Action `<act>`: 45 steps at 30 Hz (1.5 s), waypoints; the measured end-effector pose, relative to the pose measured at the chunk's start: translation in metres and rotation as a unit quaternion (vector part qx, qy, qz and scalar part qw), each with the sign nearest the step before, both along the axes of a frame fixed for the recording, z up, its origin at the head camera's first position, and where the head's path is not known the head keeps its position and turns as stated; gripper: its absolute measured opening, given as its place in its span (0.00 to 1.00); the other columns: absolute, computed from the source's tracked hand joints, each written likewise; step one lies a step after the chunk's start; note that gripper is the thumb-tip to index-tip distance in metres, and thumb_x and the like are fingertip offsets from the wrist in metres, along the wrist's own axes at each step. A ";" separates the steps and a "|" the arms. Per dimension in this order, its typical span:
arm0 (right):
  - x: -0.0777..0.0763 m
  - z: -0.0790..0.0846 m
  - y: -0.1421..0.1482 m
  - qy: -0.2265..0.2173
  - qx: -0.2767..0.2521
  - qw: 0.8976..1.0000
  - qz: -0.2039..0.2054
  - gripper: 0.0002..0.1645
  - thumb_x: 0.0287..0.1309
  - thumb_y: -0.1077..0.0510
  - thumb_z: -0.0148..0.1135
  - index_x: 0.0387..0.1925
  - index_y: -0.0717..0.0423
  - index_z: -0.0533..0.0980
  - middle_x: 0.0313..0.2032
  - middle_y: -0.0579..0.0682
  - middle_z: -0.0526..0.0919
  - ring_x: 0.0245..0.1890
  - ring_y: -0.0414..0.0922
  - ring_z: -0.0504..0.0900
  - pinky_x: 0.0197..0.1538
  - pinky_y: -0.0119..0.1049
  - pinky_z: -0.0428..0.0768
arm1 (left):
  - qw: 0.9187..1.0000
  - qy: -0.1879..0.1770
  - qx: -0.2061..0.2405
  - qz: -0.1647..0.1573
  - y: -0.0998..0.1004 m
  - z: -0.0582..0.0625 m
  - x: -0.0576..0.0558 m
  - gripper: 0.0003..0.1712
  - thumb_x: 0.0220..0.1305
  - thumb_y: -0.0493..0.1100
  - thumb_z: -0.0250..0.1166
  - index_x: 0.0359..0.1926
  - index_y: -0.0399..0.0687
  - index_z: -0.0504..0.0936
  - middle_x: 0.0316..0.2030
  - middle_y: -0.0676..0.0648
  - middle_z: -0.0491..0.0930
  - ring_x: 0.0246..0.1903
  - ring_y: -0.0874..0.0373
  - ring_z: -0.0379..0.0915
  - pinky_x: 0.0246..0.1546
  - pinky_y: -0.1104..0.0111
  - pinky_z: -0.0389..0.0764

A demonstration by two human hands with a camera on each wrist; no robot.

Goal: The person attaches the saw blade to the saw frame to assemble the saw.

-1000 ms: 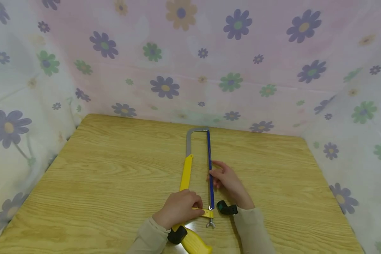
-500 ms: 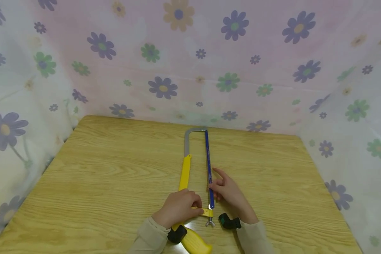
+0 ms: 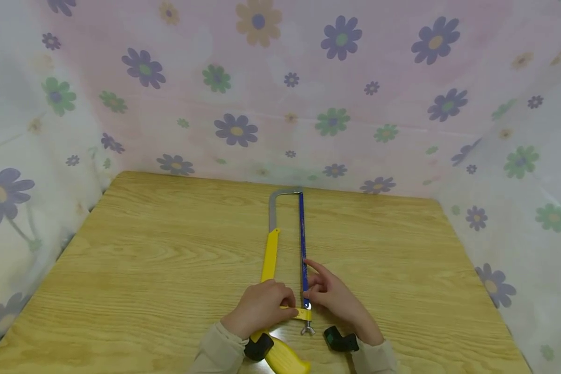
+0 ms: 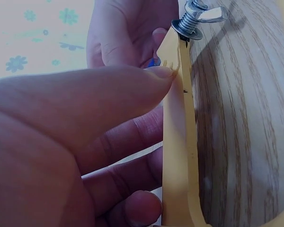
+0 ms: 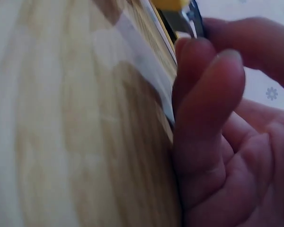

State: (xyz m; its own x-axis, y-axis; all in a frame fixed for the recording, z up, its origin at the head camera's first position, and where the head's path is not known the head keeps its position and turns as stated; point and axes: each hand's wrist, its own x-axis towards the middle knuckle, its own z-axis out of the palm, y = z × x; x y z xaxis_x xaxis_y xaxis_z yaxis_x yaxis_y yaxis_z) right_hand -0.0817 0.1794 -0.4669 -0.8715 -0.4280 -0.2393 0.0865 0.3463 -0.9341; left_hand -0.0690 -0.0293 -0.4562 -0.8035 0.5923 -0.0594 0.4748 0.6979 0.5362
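A hacksaw (image 3: 270, 254) with a yellow frame, a grey front bow and a yellow handle (image 3: 286, 357) points away from me on the table. My left hand (image 3: 261, 307) grips the yellow frame just ahead of the handle, its thumb lying along the crosspiece (image 4: 174, 137) in the left wrist view. At the blue blade's (image 3: 302, 228) near end, my right hand (image 3: 335, 298) pinches with the thumb, while its index finger reaches forward along the blade. A silver wing nut (image 3: 307, 328) sticks out behind the crosspiece. Fingers hide part of the blade's near end.
The wood-grain table (image 3: 177, 249) lies beneath the saw. Flower-print cloth (image 3: 262, 93) hangs behind it and at both sides. Black wrist devices (image 3: 340, 339) sit by both beige sleeves.
My right hand has slid along the blade toward me, from about its middle to the near end by the crosspiece. The left hand keeps its grip; the head view shifts slightly.
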 end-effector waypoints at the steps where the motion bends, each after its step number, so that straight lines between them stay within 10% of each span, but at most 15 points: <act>1: -0.001 -0.003 0.001 0.003 -0.001 1.000 0.004 0.43 0.53 0.58 0.61 0.66 0.46 0.51 0.36 0.54 0.77 0.26 0.41 0.74 0.29 0.31 0.71 | 1.000 0.000 0.000 0.001 0.000 0.000 0.000 0.06 0.51 0.57 0.63 0.26 0.65 0.79 0.22 0.66 0.69 0.24 0.70 0.62 0.21 0.74 0.64; 45: 0.003 0.017 0.005 -0.044 -0.017 0.996 0.074 0.33 0.56 0.61 0.58 0.63 0.57 0.59 0.36 0.59 0.77 0.16 0.43 0.72 0.20 0.39 0.75 | 1.000 0.022 -0.008 0.004 0.001 -0.001 0.001 0.08 0.51 0.58 0.63 0.23 0.64 0.78 0.21 0.65 0.69 0.23 0.70 0.62 0.19 0.74 0.63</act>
